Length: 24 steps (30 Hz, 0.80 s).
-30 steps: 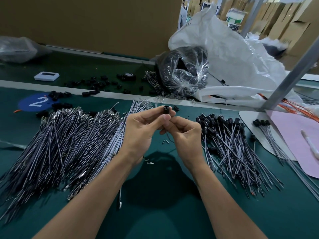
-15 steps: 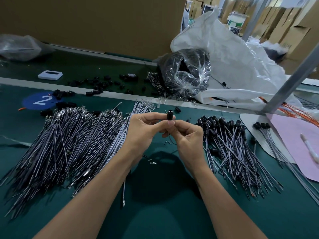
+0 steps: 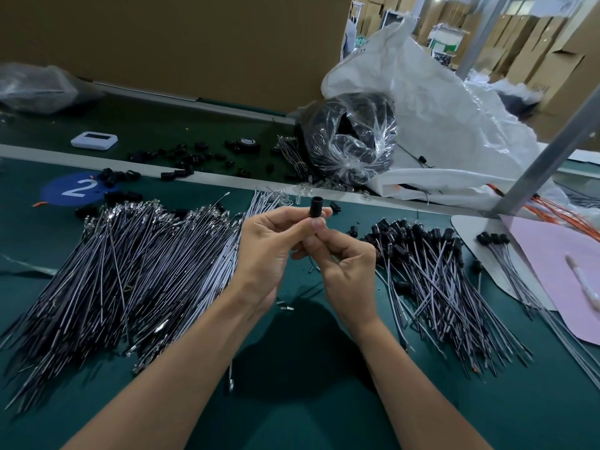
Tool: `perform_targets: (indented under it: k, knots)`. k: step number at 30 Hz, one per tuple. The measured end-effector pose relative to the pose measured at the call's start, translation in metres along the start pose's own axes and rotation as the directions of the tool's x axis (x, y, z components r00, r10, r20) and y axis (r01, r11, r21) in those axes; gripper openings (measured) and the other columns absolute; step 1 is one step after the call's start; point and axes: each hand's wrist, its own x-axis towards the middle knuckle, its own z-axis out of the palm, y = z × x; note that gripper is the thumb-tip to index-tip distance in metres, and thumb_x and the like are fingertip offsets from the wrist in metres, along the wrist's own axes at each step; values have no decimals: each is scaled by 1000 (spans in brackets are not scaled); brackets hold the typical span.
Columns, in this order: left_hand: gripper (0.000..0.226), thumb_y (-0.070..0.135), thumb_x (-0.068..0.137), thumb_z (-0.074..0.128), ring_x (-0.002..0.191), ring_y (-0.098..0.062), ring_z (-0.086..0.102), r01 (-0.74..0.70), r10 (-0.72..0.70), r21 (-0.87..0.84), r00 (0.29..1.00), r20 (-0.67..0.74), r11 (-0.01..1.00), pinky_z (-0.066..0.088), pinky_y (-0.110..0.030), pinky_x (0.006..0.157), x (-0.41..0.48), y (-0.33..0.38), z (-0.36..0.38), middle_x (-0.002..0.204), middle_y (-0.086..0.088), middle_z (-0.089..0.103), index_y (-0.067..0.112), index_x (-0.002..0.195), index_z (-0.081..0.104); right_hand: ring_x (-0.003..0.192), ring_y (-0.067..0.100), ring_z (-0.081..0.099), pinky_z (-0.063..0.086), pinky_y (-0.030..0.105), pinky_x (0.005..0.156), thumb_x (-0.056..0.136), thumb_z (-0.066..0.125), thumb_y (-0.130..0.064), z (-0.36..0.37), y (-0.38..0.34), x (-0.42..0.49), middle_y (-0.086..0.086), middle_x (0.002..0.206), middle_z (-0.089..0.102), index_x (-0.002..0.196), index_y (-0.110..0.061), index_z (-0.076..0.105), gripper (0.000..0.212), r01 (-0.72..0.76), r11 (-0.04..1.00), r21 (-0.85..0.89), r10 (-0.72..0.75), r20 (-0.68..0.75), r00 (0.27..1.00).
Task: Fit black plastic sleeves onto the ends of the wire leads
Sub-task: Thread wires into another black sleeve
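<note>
A short black plastic sleeve (image 3: 317, 207) stands upright above my fingertips in the middle of the view. My left hand (image 3: 271, 246) pinches it between thumb and forefinger. My right hand (image 3: 345, 266) sits just below and to the right, fingers curled round a thin wire lead that is mostly hidden in the fist. A big pile of bare grey wire leads (image 3: 130, 271) lies to the left. A pile of leads with black sleeves fitted (image 3: 435, 274) lies to the right.
Loose black sleeves (image 3: 181, 157) are scattered at the back, beside a clear bag of black parts (image 3: 352, 138) and a large white sack (image 3: 431, 125). A pink sheet (image 3: 558, 274), a slanted metal post (image 3: 548, 151) and a blue "2" disc (image 3: 76, 189) border the green table (image 3: 292, 417).
The sleeve has risen further out of my fingers and stands more upright. Both hands stayed together, shifting only slightly.
</note>
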Motion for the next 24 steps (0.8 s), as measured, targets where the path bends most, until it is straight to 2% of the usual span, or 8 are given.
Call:
perform_targets:
  k: [5, 11, 14, 16, 17, 19, 22, 24]
  knots:
    - [13, 26, 59, 81, 62, -12, 59, 2, -2, 9, 1000, -14, 1000, 38, -21, 46, 1, 1, -1, 83, -6, 76, 17, 68, 78, 66, 22, 70, 58, 37, 72, 87, 67, -12, -1, 2, 1, 7, 73, 74, 85, -7, 77, 11, -11, 1000, -7, 11, 15, 1000]
    - [16, 29, 60, 81, 52, -14, 51, 25, -24, 36, 999, -24, 999, 37, -23, 42, 2, 0, -4, 76, -11, 70, 15, 68, 78, 64, 18, 68, 55, 28, 67, 90, 63, -8, -4, 1, 1, 6, 71, 72, 82, -3, 73, 14, 8, 998, -55, -3, 83, 997]
    - [8, 16, 65, 75, 53, -15, 63, 118, -125, -103, 990, -65, 988, 46, -23, 42, 3, 4, -4, 80, -12, 74, 9, 71, 76, 54, 18, 64, 52, 27, 60, 92, 63, -15, -6, -1, -3, 6, 61, 69, 73, -1, 71, 25, 2, 997, -71, 9, 147, 989]
    - [14, 12, 71, 70, 61, -11, 69, 138, -168, -212, 976, -135, 968, 52, -17, 50, 9, 11, -15, 82, -9, 76, 4, 82, 73, 46, 16, 60, 48, 26, 52, 92, 63, -34, -6, -4, -6, 3, 53, 64, 62, -2, 68, 44, -7, 998, -59, 18, 193, 981]
    - [20, 12, 72, 69, 62, -8, 69, 145, -182, -217, 970, -160, 965, 52, -15, 51, 11, 15, -21, 83, -6, 76, 4, 91, 71, 42, 15, 57, 45, 24, 48, 92, 61, -45, -7, -6, -6, 2, 49, 62, 59, -3, 67, 53, -17, 999, -45, 25, 177, 984]
    - [38, 14, 73, 68, 59, -5, 67, 196, -221, -149, 961, -167, 969, 49, -13, 49, 13, 18, -28, 85, -3, 77, 4, 109, 64, 39, 16, 53, 41, 24, 45, 92, 52, -56, -11, -6, -2, 5, 45, 58, 56, -4, 66, 64, -54, 998, -39, 56, 55, 997]
    - [44, 13, 71, 69, 53, -5, 63, 287, -286, -17, 947, -146, 958, 45, -13, 43, 12, 11, -28, 89, -7, 77, -2, 112, 63, 44, 17, 58, 46, 26, 47, 97, 48, -46, -19, 4, 8, 7, 49, 62, 63, -6, 69, 57, -164, 970, -180, 129, -191, 973]
    - [35, 13, 74, 69, 51, -5, 63, 325, -319, 22, 938, -134, 945, 43, -13, 40, 12, 5, -27, 90, -8, 77, -1, 106, 66, 58, 17, 65, 55, 35, 63, 102, 49, -32, -24, 15, 23, 2, 59, 68, 73, -9, 71, 43, -255, 890, -377, 157, -271, 950]
